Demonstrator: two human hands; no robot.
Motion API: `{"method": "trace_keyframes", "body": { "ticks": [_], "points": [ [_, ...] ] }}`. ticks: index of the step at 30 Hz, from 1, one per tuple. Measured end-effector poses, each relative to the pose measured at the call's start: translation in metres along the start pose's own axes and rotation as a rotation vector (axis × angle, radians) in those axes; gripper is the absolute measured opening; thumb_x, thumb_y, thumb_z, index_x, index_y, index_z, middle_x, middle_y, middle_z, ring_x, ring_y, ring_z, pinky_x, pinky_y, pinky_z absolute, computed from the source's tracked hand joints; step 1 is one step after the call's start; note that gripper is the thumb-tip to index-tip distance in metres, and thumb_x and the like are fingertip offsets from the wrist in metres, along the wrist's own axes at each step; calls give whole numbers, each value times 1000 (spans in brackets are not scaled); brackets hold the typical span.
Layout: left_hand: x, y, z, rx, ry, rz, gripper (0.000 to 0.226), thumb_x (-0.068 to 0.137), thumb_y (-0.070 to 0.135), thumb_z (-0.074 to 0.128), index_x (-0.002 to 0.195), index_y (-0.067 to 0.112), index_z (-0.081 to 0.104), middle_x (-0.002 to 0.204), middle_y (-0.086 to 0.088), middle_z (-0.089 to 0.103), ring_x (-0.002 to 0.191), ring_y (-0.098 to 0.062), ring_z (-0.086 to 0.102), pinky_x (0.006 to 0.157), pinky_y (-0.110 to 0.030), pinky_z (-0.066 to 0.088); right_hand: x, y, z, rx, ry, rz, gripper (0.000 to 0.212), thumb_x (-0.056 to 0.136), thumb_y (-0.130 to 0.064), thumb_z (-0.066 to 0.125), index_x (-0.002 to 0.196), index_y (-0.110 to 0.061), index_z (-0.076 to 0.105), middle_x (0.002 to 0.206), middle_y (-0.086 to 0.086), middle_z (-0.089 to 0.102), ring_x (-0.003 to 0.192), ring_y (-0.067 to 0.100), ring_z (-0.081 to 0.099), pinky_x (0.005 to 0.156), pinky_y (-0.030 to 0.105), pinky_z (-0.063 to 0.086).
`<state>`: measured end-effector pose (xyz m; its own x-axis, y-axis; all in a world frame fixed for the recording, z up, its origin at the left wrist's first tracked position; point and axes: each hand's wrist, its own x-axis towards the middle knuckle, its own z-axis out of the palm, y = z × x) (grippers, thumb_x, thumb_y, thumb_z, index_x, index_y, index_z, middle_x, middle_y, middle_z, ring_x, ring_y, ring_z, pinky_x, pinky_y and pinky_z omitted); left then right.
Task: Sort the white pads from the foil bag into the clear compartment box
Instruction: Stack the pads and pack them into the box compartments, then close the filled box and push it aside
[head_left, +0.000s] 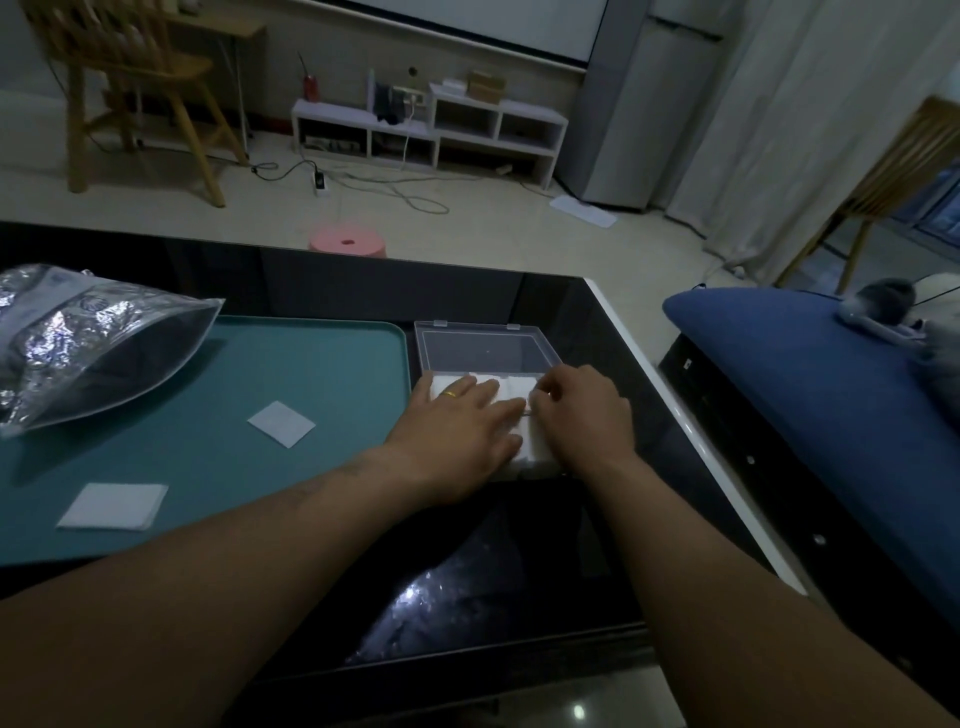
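Pads (511, 387) already filled the near part of the clear box (485, 345), which sat on the dark worktop (587, 322) just right of the teal mat (260, 364), its lid tilted open at the back. From the head view, both hands were over the box: the left hand (460, 428) lay flat with fingers spread, pressing on the pads; the right hand (582, 410) was curled, fingertips pinched at a pad's edge. Two loose pads (281, 423) (113, 506) lay on the mat, well apart from the box, and the foil bag (88, 343) gaped at the mat's far left. Pressing unevenly could probably skew the stack or slide the light box toward the worktop's right edge, which ran near. The mat offered open room between box and bag.
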<state>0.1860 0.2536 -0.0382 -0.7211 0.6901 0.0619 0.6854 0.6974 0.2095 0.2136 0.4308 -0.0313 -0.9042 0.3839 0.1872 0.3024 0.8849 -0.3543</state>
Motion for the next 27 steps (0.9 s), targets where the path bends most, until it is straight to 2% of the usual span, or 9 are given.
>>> {"method": "trace_keyframes", "body": {
  "ticks": [8,13,17,21,27],
  "points": [
    [-1,3,0,23,-10,10,60,106,60,19,162,41,10,172,1,16,159,-22,10,123,-65,3,-8,8,1,-84,-11,-116,28,105,-42,53,122,-33,73,126,-4,70,116,20,62,102,47,45],
    [-1,4,2,33,-38,-5,60,106,59,21,161,36,20,170,3,20,158,-21,11,122,-64,2,-6,5,2,-97,-10,-69,29,104,-46,53,123,-36,73,129,-3,66,118,23,57,101,47,42],
    [-1,5,4,43,-19,-10,59,106,59,21,161,36,21,171,3,18,158,-22,9,123,-64,2,-10,4,-3,-112,-20,-89,33,107,-42,46,125,-31,72,132,0,63,122,24,53,101,47,39],
    [0,5,2,48,-48,-13,59,106,59,21,160,35,22,170,3,20,158,-21,12,122,-65,2,-16,12,-5,-142,-38,-140,35,107,-37,43,131,-33,67,139,-5,61,126,21,53,104,47,37],
    [-1,3,-4,16,-28,-38,59,106,59,21,160,34,24,170,2,20,158,-20,13,123,-62,3,-12,15,-9,-80,-45,-114,36,106,-35,46,139,-36,61,145,-6,56,133,19,49,110,47,34]
  ]
}}
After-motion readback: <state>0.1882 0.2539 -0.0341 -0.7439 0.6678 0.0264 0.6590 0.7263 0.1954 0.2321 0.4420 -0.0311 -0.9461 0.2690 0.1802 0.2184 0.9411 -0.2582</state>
